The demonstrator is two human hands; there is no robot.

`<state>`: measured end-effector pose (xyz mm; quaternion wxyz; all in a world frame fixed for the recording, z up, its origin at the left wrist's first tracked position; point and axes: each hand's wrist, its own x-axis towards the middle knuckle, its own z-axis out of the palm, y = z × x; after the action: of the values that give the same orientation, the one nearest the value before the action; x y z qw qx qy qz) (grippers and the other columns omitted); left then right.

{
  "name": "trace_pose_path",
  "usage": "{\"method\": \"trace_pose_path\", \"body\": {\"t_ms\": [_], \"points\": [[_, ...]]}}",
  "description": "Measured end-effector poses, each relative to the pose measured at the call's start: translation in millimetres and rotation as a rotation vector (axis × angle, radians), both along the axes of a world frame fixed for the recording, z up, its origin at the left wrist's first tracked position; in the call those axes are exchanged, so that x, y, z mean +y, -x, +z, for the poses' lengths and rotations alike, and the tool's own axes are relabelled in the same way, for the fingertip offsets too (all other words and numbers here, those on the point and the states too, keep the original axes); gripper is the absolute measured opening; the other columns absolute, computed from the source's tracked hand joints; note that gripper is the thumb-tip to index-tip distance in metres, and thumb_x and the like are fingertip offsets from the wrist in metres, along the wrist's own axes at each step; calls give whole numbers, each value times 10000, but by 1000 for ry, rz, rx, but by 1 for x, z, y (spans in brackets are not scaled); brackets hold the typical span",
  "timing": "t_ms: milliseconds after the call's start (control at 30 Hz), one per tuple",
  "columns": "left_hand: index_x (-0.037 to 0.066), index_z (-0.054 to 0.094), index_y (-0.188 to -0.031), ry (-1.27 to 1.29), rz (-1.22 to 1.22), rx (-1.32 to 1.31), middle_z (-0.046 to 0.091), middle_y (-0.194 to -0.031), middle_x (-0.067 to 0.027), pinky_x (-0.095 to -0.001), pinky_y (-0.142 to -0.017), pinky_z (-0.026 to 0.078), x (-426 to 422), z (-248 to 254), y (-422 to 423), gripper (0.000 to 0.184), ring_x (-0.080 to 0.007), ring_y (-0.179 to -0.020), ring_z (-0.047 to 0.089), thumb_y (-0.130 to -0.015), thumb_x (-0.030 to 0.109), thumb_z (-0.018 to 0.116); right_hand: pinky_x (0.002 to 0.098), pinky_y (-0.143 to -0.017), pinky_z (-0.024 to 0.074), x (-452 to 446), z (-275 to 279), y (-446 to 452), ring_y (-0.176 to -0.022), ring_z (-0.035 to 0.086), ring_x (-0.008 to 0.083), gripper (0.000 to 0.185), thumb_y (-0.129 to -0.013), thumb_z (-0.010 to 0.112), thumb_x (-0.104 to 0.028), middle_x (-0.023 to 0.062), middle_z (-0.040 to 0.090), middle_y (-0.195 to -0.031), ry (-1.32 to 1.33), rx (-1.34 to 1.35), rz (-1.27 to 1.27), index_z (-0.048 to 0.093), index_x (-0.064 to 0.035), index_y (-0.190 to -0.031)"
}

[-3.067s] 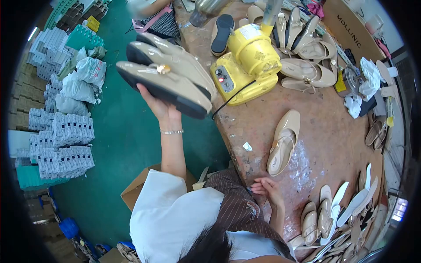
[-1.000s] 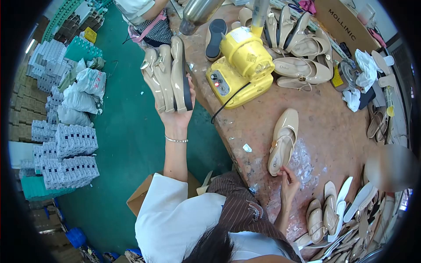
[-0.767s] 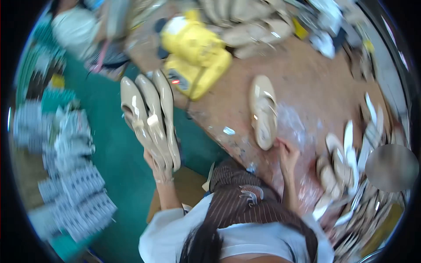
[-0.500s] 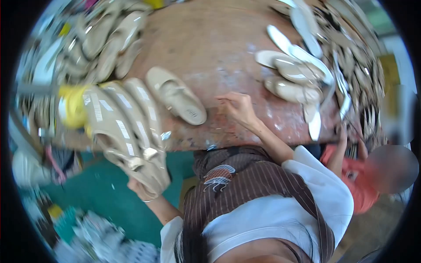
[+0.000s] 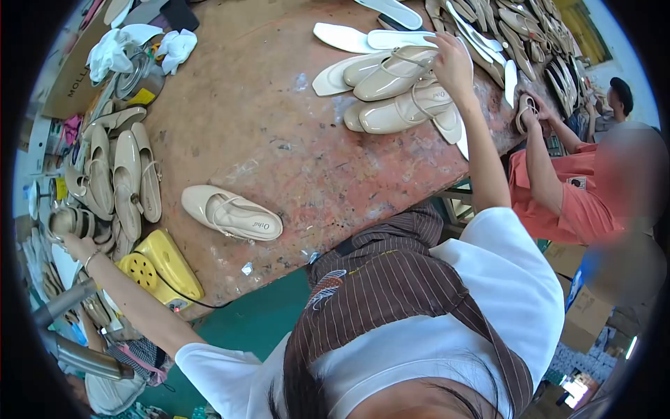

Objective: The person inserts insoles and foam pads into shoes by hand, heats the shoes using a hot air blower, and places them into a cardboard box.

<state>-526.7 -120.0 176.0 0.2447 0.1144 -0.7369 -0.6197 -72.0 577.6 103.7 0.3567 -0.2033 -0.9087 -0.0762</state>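
Note:
At the far left, my left hand (image 5: 80, 247) is against several beige shoes (image 5: 70, 222) beside the yellow machine; its fingers are mostly hidden, so their grip is unclear. My right hand (image 5: 453, 66) reaches to the upper right, fingers curled round the heel of a glossy beige shoe (image 5: 391, 78). Just below that lies another beige shoe (image 5: 394, 114) with a thin strap. A single beige strapped shoe (image 5: 232, 213) rests on the worn table (image 5: 279, 164), between my two arms and touched by neither hand.
The yellow machine (image 5: 167, 265) and its black cable sit at the table's left edge. More shoes (image 5: 127, 178) and a metal tin (image 5: 139, 80) are at left. White insoles (image 5: 342, 38) lie near the top. A person in an orange top (image 5: 558, 188) handles a shoe at right.
The view has swung right. My left hand has moved from beside the table to the shoes by the machine. My right hand has gone from the bare tabletop to the shoes at upper right.

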Motion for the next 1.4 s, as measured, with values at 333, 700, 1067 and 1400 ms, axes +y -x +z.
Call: {"method": "trace_pose_path", "body": {"t_ms": [333, 700, 1067, 1400], "points": [[-51, 581, -1148, 793, 418, -354, 571, -1131, -278, -472, -923, 400, -36, -51, 20, 635, -366, -1049, 562, -761, 448, 641, 319, -812, 491, 62, -24, 42, -865, 606, 203, 224, -848, 618, -85, 79, 672, -1010, 657, -563, 136, 709, -34, -1047], [-77, 565, -1134, 1129, 608, -634, 509, -1165, -388, -607, -963, 333, -50, -27, 50, 837, -485, -1073, 522, -695, 634, 632, 243, -665, 424, -4, 5, -55, -737, 532, 150, 178, -864, 620, -42, 42, 587, -898, 625, -47, 356, 720, -32, -1011], [-25, 665, -1014, 1276, -115, 190, 656, -833, -157, -387, -609, 491, 79, -50, -137, 363, -288, -636, 602, -798, 267, 682, 307, -846, 466, 10, -46, -56, -931, 616, 227, 403, -811, 684, -122, 88, 659, -1140, 790, -279, 380, 647, -92, -1211], [-59, 452, -1272, 120, -377, -631, 637, -955, -150, -369, -626, 546, 166, -162, -344, 559, -261, -771, 659, -842, 237, 654, 307, -596, 465, -34, -21, -43, -588, 536, 171, 267, -857, 676, -159, 81, 694, -778, 617, -276, 256, 701, 15, -1057]]}}
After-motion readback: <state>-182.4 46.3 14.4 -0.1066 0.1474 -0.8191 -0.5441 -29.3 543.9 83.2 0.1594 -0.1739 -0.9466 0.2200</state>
